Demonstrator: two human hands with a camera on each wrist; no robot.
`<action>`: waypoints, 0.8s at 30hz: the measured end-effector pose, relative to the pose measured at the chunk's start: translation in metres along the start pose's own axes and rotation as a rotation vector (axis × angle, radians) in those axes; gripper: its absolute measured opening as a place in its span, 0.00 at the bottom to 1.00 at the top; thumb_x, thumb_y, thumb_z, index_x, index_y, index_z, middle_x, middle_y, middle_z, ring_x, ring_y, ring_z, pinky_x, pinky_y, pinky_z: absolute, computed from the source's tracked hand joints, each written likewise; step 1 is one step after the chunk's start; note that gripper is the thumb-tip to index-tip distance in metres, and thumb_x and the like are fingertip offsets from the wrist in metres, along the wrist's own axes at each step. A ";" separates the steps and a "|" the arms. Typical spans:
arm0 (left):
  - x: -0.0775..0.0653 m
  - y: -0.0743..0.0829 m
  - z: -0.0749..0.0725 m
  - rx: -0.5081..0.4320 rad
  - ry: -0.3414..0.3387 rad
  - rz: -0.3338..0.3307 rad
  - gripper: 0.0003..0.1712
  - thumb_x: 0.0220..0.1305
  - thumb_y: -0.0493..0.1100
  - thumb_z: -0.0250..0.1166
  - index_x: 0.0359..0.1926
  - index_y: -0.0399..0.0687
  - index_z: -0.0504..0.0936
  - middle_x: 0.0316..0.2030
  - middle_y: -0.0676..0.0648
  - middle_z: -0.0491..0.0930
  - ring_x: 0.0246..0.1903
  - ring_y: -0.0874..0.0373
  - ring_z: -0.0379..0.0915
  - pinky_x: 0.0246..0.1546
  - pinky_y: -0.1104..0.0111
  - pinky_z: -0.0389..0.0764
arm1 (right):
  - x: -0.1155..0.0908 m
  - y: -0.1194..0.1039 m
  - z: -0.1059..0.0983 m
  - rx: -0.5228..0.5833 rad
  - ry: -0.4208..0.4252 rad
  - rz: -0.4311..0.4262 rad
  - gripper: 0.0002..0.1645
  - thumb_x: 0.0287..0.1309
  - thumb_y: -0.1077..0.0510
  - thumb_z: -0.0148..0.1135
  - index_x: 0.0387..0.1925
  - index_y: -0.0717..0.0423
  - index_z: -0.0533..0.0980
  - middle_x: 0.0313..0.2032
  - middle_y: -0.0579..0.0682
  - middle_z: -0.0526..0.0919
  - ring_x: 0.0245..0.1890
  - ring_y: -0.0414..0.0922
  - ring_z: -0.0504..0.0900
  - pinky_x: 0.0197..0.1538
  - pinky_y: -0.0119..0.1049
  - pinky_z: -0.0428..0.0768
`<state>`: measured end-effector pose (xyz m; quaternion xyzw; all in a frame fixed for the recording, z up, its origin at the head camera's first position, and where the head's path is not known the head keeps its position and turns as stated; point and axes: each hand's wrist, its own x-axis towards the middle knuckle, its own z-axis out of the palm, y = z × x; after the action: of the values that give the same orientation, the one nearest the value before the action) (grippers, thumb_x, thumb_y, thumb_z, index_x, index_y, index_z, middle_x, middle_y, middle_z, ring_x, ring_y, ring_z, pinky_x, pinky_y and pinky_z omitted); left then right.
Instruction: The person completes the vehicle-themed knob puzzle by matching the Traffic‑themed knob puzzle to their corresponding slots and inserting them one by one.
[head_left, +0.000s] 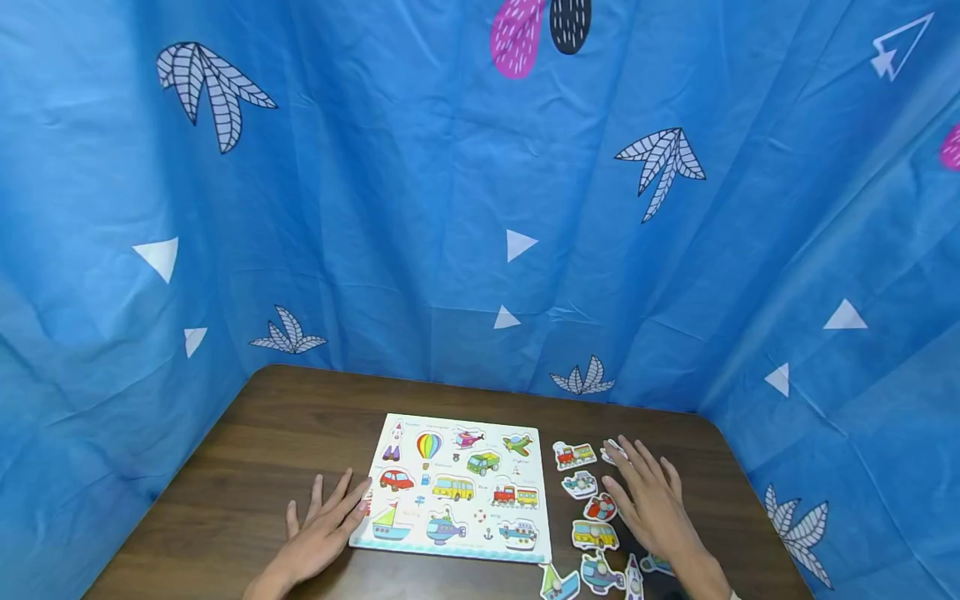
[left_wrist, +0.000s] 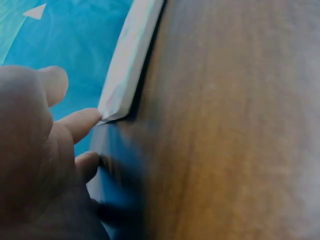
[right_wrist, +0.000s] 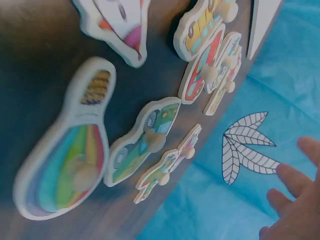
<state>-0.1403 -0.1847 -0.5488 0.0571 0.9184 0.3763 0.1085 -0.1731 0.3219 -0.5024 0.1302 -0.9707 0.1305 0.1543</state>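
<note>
A white puzzle board printed with coloured vehicles lies flat on the table. My left hand is at its left edge, fingers extended, fingertips touching or very near the edge; the left wrist view has one finger against the board's corner. My right hand hovers over loose knobbed puzzle pieces, fingers spread, nothing held. Among these pieces are a train, a ship, a red car, a yellow bus, a balloon and a green truck. The hand hides some in the head view.
Brown wooden table extends around the board. Near its front edge lie a sailboat piece, a blue aircraft-like piece and a rocket piece. A blue patterned curtain encloses the back and sides.
</note>
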 end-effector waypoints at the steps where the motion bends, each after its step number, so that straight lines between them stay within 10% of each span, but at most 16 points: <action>1: 0.000 0.000 0.000 0.000 -0.001 0.000 0.33 0.78 0.61 0.44 0.78 0.57 0.59 0.79 0.39 0.43 0.75 0.28 0.14 0.58 0.28 0.12 | 0.004 0.000 0.001 0.004 0.003 -0.014 0.30 0.74 0.43 0.52 0.72 0.46 0.67 0.73 0.59 0.65 0.72 0.64 0.59 0.68 0.64 0.49; 24: 0.003 -0.002 -0.005 -0.024 -0.048 0.010 0.35 0.78 0.60 0.47 0.79 0.57 0.55 0.79 0.45 0.50 0.74 0.30 0.09 0.56 0.29 0.08 | 0.060 0.017 0.034 0.064 -0.034 -0.234 0.21 0.64 0.59 0.65 0.59 0.48 0.78 0.61 0.58 0.77 0.62 0.63 0.74 0.57 0.72 0.68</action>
<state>-0.1440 -0.1885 -0.5472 0.0694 0.9105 0.3865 0.1295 -0.2417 0.3148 -0.5167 0.2497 -0.9467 0.1402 0.1477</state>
